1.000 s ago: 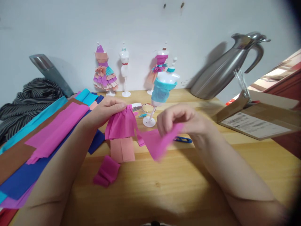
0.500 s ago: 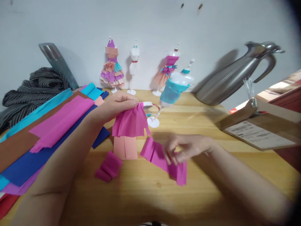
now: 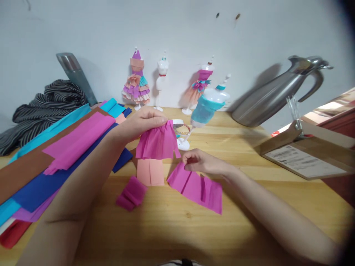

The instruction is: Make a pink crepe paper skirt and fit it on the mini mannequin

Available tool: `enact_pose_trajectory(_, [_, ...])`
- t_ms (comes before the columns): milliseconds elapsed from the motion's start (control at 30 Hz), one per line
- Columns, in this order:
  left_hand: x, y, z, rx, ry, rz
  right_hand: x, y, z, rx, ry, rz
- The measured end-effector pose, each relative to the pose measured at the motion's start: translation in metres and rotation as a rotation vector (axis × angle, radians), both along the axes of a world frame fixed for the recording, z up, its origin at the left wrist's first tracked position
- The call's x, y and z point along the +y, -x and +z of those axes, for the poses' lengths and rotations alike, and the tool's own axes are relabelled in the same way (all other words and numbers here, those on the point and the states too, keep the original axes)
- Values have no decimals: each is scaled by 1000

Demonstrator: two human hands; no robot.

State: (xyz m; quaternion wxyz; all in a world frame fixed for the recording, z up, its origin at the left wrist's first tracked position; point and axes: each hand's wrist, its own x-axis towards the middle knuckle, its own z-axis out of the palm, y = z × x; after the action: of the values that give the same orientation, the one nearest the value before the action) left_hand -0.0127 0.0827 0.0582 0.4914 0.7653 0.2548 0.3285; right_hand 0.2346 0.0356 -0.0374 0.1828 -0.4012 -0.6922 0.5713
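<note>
Wooden table [image 3: 166, 232] across lower frame. Paper stack [image 3: 69, 155] down left side, partly blocked by left forearm [image 3: 77, 192]. Steel jug [image 3: 273, 92] upper right; cardboard box [image 3: 310, 147] below, right edge. Striped cloth [image 3: 50, 103] upper left. Blue-topped dress form [image 3: 205, 111] right of centre, partly hiding back dress form [image 3: 204, 75]. Pink strip [image 3: 198, 188] on table, lower centre-right; right hand [image 3: 201, 162] at upper-left edge, fingers curled, can't tell if gripping. Pleated pink paper [image 3: 158, 144] near centre, pinched at top by thumb and fingers of left hand [image 3: 148, 122], overlapping peach sheet [image 3: 149, 173]. Folded pink scrap [image 3: 132, 194] lower left of that.
</note>
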Motion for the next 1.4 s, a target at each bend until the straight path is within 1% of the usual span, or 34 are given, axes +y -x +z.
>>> enact_pose_trajectory(167, [1, 1, -1, 32, -11, -4, -3, -2, -3, 229, 121, -160])
enact_pose_trajectory(333, [5, 6, -4, 20, -33, -4, -8, 4, -3, 322, 191, -188])
enact_pose_trajectory(467, [7, 8, -5, 26, -3, 33, -7, 5, 2, 387, 137, -216])
enact_pose_trajectory(600, [7, 8, -4, 42, -10, 32, -7, 4, 11, 403, 62, -223])
enact_pose_trajectory(733, [7, 8, -3, 41, -21, 18, -10, 3, 22, 374, 32, -204])
enact_pose_trajectory(867, [6, 7, -3, 42, -25, 6, -12, 2, 30, 370, -31, -197])
enact_pose_trajectory(1100, [3, 5, 1, 96, -36, -13, -10, 2, 41, 333, -5, -141])
enact_pose_trajectory(1233, [1, 2, 0, 169, -96, -91, -14, 0, 54, 260, -8, -54])
enact_pose_trajectory(1400, [-4, -3, 1, 249, -187, -220, -23, 4, 80, 185, -176, 15])
